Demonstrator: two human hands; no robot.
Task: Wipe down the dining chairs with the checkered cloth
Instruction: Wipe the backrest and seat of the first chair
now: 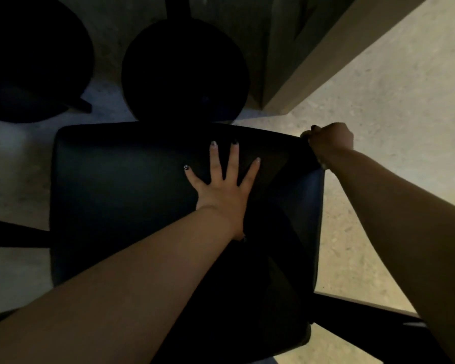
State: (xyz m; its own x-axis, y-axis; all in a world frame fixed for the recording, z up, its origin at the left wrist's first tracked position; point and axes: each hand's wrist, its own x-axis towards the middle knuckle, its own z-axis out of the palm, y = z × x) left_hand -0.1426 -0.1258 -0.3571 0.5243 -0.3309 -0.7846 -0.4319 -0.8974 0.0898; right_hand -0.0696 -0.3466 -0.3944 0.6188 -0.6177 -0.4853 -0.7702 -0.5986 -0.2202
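- The dining chair, with a dark, square padded seat, is seen from above and fills the middle of the view; it stands on a pale speckled floor.
- The checkered cloth is not clearly made out: a darker, flat shape is seen on the right part of the seat, running from under the left hand toward the right hand, but its pattern cannot be told in the dim light.
- The left hand is laid flat on the seat, palm down, with the fingers straight and spread wide; nothing is gripped by it.
- The left forearm is stretched in from the lower left corner, nearly straight.
- The right hand is placed at the seat's far right corner, with the fingers curled over the edge; whether the seat edge or the dark shape is held there cannot be told.
- The right forearm is extended in from the right edge.
- Two round black seats are seen beyond the chair, well apart from both hands.
- A pale table edge is seen at the upper right.
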